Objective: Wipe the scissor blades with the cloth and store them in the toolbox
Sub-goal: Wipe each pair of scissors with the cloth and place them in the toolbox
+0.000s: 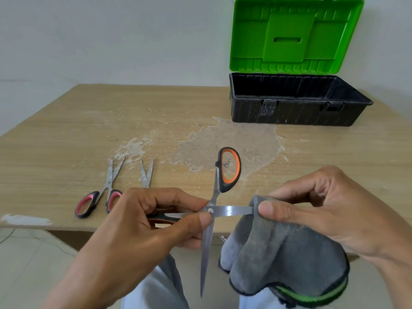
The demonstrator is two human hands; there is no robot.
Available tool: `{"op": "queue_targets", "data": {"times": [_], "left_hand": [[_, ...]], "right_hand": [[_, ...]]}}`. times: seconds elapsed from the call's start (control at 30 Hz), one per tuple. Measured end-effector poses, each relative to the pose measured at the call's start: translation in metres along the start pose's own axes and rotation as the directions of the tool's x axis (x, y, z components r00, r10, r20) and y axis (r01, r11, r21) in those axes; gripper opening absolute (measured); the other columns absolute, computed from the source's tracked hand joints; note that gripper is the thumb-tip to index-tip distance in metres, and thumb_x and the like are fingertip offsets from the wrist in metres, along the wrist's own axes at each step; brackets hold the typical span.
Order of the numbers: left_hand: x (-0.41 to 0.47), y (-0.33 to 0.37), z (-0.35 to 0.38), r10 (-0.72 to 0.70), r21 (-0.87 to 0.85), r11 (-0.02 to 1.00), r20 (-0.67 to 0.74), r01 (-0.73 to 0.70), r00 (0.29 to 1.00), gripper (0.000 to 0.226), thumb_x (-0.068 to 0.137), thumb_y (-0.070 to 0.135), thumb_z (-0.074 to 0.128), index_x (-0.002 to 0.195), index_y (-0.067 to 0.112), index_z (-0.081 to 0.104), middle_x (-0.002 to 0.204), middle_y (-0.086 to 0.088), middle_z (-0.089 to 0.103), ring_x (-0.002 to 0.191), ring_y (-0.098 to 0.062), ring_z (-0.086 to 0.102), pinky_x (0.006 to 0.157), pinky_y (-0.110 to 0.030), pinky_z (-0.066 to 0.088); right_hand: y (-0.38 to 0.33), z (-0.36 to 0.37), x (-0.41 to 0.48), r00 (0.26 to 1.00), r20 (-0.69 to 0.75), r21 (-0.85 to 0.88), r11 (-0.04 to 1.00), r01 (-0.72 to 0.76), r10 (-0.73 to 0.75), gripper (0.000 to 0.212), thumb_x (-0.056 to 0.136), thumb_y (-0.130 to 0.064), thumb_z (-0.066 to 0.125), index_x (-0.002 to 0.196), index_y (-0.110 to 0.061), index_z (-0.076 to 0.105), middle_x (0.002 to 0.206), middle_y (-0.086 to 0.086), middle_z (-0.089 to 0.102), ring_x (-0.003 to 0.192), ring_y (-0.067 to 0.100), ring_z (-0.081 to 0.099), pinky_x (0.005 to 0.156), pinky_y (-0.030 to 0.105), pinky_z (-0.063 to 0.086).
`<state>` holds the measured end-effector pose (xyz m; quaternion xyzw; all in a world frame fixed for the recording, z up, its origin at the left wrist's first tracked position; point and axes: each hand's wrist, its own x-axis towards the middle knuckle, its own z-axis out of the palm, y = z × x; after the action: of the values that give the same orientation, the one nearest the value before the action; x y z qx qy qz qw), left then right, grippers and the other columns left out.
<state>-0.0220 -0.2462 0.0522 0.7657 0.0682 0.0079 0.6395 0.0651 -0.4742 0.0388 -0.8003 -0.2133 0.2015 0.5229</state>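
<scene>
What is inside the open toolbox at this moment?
Only bare black inner walls of the toolbox show below its raised green lid. Its front wall covers the floor, so anything lying flat there cannot be seen.

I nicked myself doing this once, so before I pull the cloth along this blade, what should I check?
1. Grip: the left hand holds the orange-handled scissors near the pivot: ok.
2. Cloth: the right hand pinches the grey cloth around the sideways blade: ok.
3. Exposed edge: the bare second blade points down toward your lap: not ok.
4. Blade cleanliness: cannot tell.
5. Storage: the toolbox stands with its lid up: ok.
</scene>
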Motion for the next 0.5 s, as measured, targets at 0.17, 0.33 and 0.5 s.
{"op": "queue_targets", "data": {"times": [0.17,0.33,0.5], "left_hand": [[0.003,0.004,-0.002,0.016,0.041,0.999,0.048,-0.018,0.999,0.012,0.072,0.014,0.077,0.066,0.023,0.081,0.064,-0.003,0.076,0.057,-0.013,0.073,0.042,-0.005,0.044],[0.007,-0.006,0.004,0.029,0.066,0.997,0.130,-0.037,0.991,0.005,0.073,0.020,0.079,0.077,0.020,0.082,0.077,-0.004,0.079,0.068,-0.022,0.076,0.064,-0.022,0.061],[0.005,-0.013,0.001,0.012,0.018,1.000,0.054,-0.013,0.998,0.006,0.069,0.019,0.079,0.074,0.021,0.082,0.073,-0.006,0.078,0.067,-0.021,0.076,0.062,-0.022,0.061]], "right_hand": [[-0.010,-0.002,0.003,0.999,0.000,-0.065,0.997,0.037,-0.037,0.018,0.070,-0.045,0.079,0.083,-0.037,0.086,0.089,-0.015,0.083,0.091,0.003,0.079,0.090,0.019,0.056],[-0.012,0.025,0.002,0.993,0.035,-0.121,0.986,0.116,-0.113,0.020,0.078,-0.055,0.072,0.094,-0.049,0.083,0.094,-0.030,0.079,0.094,-0.012,0.073,0.087,0.010,0.052],[0.002,0.030,0.002,0.991,-0.044,-0.145,0.982,0.118,-0.126,0.034,0.078,-0.071,0.071,0.075,-0.039,0.083,0.060,-0.014,0.069,0.055,-0.004,0.058,0.056,0.009,0.039]]}}
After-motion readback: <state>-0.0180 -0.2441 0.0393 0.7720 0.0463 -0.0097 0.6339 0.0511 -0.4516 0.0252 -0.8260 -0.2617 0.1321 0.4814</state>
